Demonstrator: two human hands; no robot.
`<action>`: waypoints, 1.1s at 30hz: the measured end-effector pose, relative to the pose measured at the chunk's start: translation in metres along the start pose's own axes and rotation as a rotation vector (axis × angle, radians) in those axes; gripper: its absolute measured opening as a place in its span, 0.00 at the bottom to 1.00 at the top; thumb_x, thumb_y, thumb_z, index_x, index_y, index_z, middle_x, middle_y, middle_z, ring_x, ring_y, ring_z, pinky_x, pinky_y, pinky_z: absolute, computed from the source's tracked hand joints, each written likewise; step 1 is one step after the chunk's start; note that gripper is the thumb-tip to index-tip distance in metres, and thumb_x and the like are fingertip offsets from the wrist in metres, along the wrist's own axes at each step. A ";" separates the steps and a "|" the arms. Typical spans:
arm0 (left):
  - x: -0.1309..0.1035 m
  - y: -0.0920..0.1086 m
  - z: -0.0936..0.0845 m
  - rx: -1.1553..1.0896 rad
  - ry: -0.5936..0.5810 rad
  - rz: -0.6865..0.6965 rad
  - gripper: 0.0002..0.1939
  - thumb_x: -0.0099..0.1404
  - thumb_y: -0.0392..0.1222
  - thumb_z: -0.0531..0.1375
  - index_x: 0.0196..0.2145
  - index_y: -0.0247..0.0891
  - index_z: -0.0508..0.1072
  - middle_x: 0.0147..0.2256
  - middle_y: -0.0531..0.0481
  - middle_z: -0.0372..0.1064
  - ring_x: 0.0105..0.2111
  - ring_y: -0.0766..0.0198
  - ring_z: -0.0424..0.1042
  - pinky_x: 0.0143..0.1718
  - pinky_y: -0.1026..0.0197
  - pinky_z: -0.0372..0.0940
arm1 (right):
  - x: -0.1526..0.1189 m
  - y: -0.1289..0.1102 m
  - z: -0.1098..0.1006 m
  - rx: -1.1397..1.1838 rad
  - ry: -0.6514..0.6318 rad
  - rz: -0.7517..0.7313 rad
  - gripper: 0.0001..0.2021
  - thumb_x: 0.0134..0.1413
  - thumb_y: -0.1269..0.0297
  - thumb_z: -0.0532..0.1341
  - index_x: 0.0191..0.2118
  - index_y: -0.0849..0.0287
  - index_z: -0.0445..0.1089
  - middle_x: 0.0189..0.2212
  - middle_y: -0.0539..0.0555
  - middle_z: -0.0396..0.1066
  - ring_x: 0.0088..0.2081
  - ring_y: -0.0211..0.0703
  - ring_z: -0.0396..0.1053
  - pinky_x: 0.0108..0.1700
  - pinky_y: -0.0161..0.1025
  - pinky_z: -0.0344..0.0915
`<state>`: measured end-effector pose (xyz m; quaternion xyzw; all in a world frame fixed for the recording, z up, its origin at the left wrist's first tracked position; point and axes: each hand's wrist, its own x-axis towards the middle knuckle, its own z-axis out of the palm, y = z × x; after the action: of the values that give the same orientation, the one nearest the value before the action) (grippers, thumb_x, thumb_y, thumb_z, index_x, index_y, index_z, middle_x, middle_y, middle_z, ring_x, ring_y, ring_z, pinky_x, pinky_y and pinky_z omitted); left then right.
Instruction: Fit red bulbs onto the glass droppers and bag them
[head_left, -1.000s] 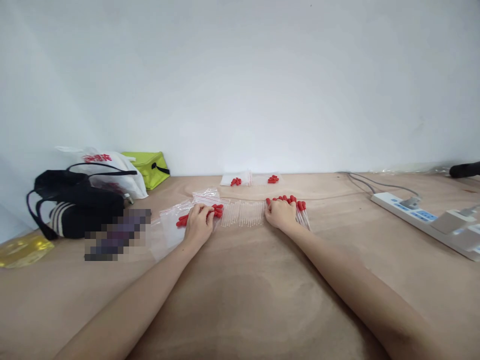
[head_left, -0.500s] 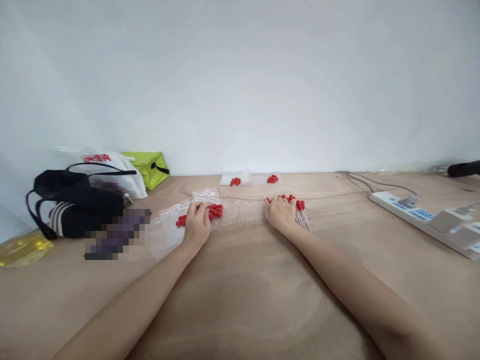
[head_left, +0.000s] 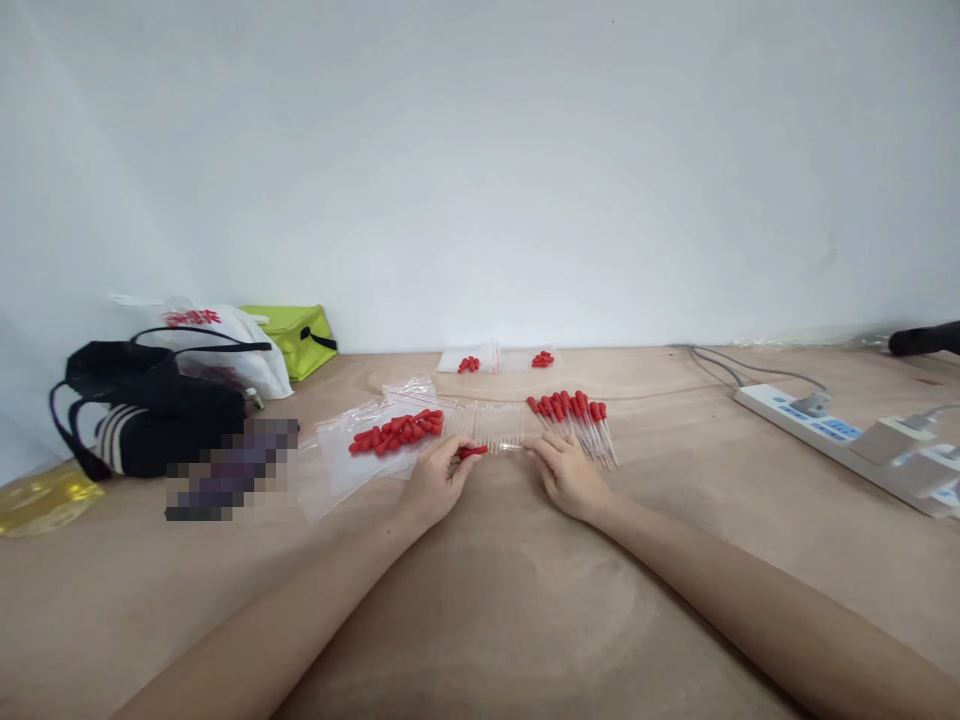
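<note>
Brown wood-look table (head_left: 487,620), pale plain wall (head_left: 525,170) along its far side. Right side: white power strip (head_left: 787,412) with plugs in it, grey cables (head_left: 757,362) running off its far end; dark object (head_left: 926,340) at far right, cut off by the edge. Left side: black bag (head_left: 187,415) with striped trim, white plastic bag (head_left: 259,345) with red print behind it, lime-green bag (head_left: 285,330) farther back, yellow see-through item (head_left: 49,505) at the left edge, plus a pixelated patch (head_left: 232,470), contents unreadable.

Clear zip bags (head_left: 334,465) lie flat and overlapping left of center, pile of red bulbs (head_left: 397,432) over them; inside or on top, can't tell. Far center, by the wall, more clear bags (head_left: 450,358) side by side, with two small red clusters (head_left: 543,358).

Row of clear thin tubes (head_left: 487,420) at center, fanned red-topped droppers (head_left: 574,408) to the right, both on the table. Left hand (head_left: 433,483) pinches one red bulb (head_left: 473,452) at the near edge of the row; right hand (head_left: 568,477) pinches one clear tube (head_left: 511,447), its end pointing left toward the bulb, just apart from it
</note>
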<state>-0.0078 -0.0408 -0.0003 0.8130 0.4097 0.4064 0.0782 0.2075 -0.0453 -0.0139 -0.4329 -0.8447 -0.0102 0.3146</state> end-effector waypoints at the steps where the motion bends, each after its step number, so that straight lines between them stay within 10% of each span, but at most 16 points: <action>1: 0.000 0.000 0.000 0.004 -0.013 -0.001 0.03 0.61 0.37 0.53 0.33 0.37 0.66 0.30 0.51 0.67 0.30 0.65 0.67 0.32 0.62 0.64 | 0.001 -0.003 0.001 0.001 -0.011 -0.012 0.11 0.57 0.70 0.46 0.41 0.58 0.63 0.36 0.55 0.67 0.37 0.42 0.63 0.37 0.38 0.52; 33: 0.001 0.012 -0.004 0.116 -0.208 0.201 0.09 0.63 0.40 0.51 0.31 0.39 0.69 0.29 0.52 0.70 0.31 0.64 0.68 0.35 0.59 0.56 | 0.005 -0.002 -0.006 0.035 -0.133 -0.169 0.12 0.55 0.71 0.49 0.40 0.56 0.68 0.29 0.51 0.70 0.30 0.37 0.64 0.36 0.38 0.47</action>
<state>-0.0029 -0.0493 0.0083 0.8907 0.3386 0.3016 0.0319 0.2070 -0.0451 -0.0055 -0.3542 -0.8973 0.0067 0.2635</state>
